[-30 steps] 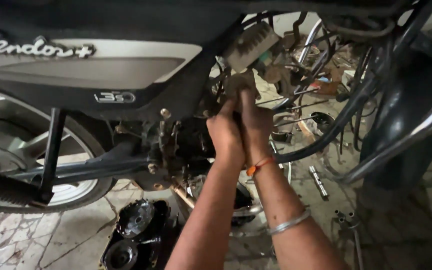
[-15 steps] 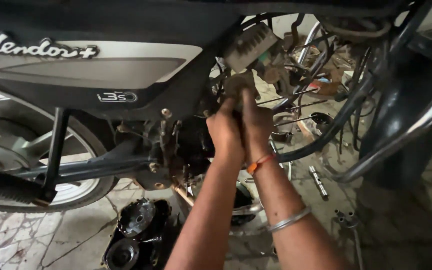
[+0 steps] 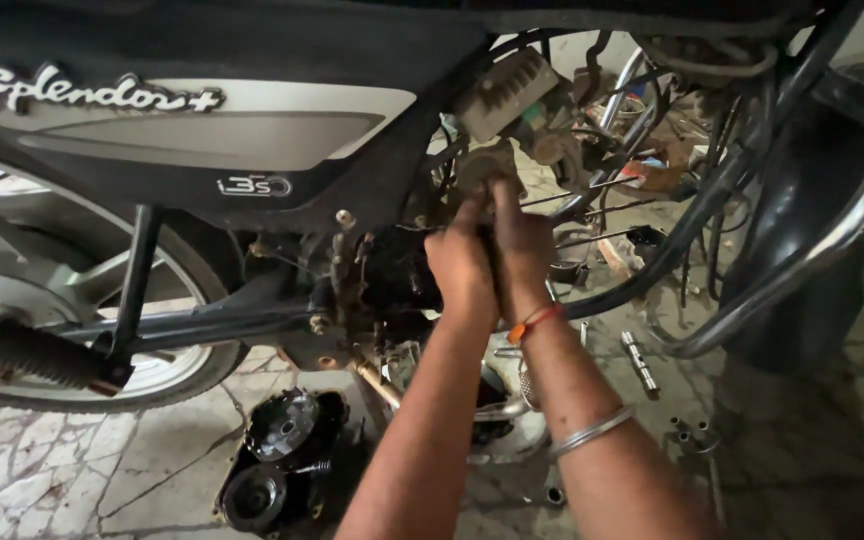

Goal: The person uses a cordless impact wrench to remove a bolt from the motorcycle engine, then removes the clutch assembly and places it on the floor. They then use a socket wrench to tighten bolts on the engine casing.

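Observation:
A black motorcycle (image 3: 252, 110) with a grey side panel stands across the view, its middle stripped open. My left hand (image 3: 460, 262) and my right hand (image 3: 522, 250) reach together into the frame. Both press around a small round greyish part (image 3: 482, 165) just below a finned grey box (image 3: 504, 92). The fingertips are hidden behind the part and the hands, so the exact grip is unclear. My right wrist carries an orange thread and a metal bangle.
The rear wheel (image 3: 72, 300) and a footrest (image 3: 37, 352) sit at left. A black engine cover (image 3: 282, 455) with round parts lies on the cracked stone floor. Loose bolts and a metal rod (image 3: 640, 362) lie at right beside a curved chrome guard (image 3: 802, 250).
The view has shifted slightly right; both hands stay in the same spot on the part, with almost no visible movement.

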